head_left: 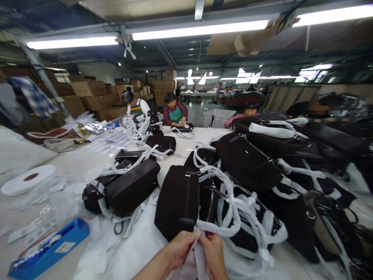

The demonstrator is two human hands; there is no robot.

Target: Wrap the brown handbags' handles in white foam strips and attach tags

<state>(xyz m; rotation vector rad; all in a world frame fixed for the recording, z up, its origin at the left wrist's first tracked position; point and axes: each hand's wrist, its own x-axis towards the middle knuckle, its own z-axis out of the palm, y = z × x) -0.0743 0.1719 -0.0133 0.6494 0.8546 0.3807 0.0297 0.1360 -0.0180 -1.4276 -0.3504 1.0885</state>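
My left hand (183,247) and my right hand (213,252) are close together at the bottom middle. Both are closed on a thin white wrapping strip (199,259) that hangs down between them. Just beyond my fingertips lies a black handbag (176,200), its near end almost touching my hands. White-wrapped handles (231,217) loop out from the bag's right side. More black bags, also with wrapped handles, lie against it on the right. Where exactly the strip meets the handle is hidden by my fingers.
A blue tape dispenser (55,247) and a white roll (30,179) lie at left. Two black bags (131,188) rest left of centre. A large pile of black bags (250,161) fills the right. Across the table, a person in a green apron (175,114) works on a bag.
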